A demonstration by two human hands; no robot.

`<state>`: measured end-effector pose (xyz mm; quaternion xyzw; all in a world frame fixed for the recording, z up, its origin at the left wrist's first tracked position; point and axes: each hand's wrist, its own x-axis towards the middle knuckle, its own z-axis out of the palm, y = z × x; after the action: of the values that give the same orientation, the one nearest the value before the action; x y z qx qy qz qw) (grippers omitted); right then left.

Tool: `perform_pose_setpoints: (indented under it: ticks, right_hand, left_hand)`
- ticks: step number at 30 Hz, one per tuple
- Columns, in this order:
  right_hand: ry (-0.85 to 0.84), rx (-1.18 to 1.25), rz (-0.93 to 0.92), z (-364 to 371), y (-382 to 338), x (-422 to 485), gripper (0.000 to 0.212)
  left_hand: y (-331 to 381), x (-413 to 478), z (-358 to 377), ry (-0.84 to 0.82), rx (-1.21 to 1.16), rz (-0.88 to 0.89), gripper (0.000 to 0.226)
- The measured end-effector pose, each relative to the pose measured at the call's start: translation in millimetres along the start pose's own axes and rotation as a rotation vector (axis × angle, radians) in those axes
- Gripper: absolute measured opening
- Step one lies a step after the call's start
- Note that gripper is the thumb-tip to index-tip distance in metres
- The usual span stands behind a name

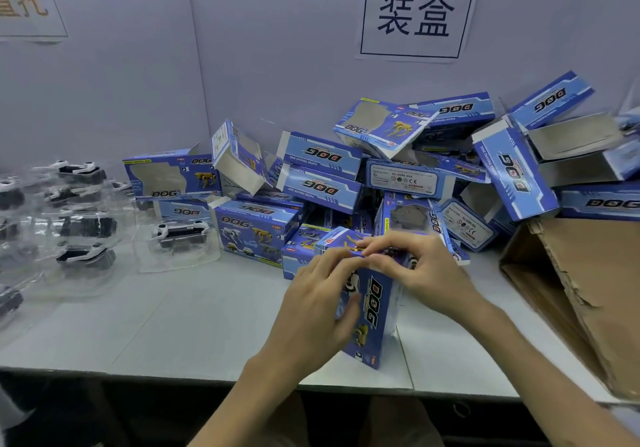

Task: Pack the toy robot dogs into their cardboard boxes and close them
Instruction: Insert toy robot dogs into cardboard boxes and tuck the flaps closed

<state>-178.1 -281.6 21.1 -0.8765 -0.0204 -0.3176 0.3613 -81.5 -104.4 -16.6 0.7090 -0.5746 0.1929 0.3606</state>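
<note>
Head view: the left hand point(322, 294) grips an upright blue box point(375, 308) at the counter's point(173, 325) front while the right hand point(415, 266) pinches its top flap, so this one seems nearly closed. Toy dogs point(180, 235) in clear trays and a pile of open-flapped boxes point(322, 156) behind are not yet packed. The boxes read "DOG" and the wall sign point(415, 14) reads "装盒".

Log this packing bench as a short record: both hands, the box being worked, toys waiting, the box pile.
left hand: grips the blue box by its side
right hand: fingers curled over the box's top end
blue box: on end on the table
toy dogs: in clear trays, left
box pile: behind the hands
brown carton: at right
</note>
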Motion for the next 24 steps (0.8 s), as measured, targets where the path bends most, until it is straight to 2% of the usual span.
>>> perform_pose_setpoints:
  ticks: [7,11,15,19,24]
  right_hand:
    - [0.132,0.029,-0.016,7,0,-3,0.010]
    - [0.177,-0.079,-0.078,14,2,-22,0.010]
    - [0.240,-0.189,-0.080,18,8,-32,0.030]
    - [0.295,-0.157,-0.064,26,11,-36,0.026]
    - [0.364,-0.069,-0.042,38,13,-39,0.018]
  left_hand:
    - [-5,10,2,-0.006,-0.152,0.013,0.034]
    - [-14,7,2,0.047,-0.028,0.048,0.034]
    - [-26,16,3,0.145,0.087,0.040,0.041]
    - [-39,20,7,0.067,-0.094,0.005,0.038]
    - [-40,17,16,0.123,-0.180,-0.027,0.039]
